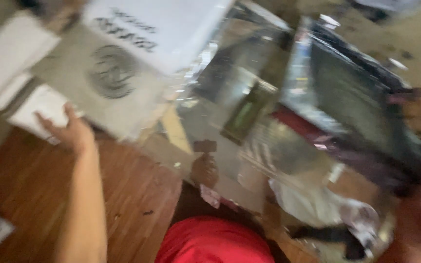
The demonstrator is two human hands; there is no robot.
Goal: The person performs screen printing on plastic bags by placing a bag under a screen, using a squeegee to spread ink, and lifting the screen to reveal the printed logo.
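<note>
- big grey-white cardboard box w/ round dark print, tilted above brown wood floor, upper left
- left hand spread flat under its lower edge; imo support the corner, it looks top-heavy
- right hand not in view
- mirror-like glass panel just beside, keep clear

Left forearm bare, running from 6 o'clock up toward 11 o'clock, left hand open, fingers spread, thumb out toward 10 o'clock, right hand outside the view
</note>
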